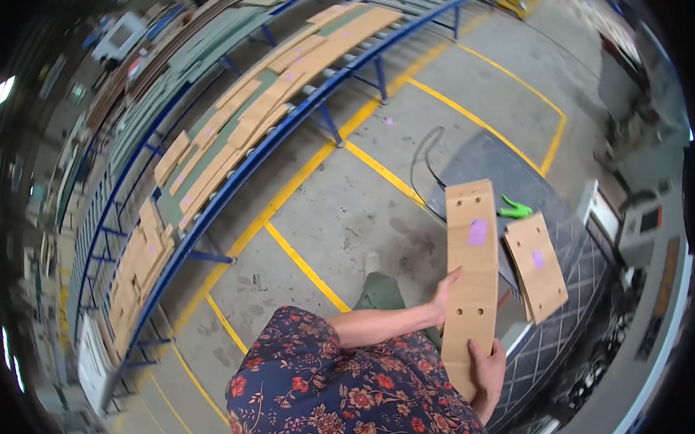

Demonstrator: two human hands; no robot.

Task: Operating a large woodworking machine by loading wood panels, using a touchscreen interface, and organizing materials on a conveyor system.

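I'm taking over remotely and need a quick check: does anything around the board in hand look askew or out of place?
The small stack of boards on the dark work surface sits skewed, its near corner hanging past the edge. A black cable loops loose on the floor. The long wooden board held by left hand and right hand looks undamaged.

2 purple rectangular labels: one on the held wooden panel [478,231], another on the stacked panels [537,258].

Your right hand [488,372] covers the lower end of the long wooden panel [471,274]; your left hand's [445,292] palm sits behind its edge. The stack of panels [537,264] hides its lower boards. Far shelving blurs at the rim.
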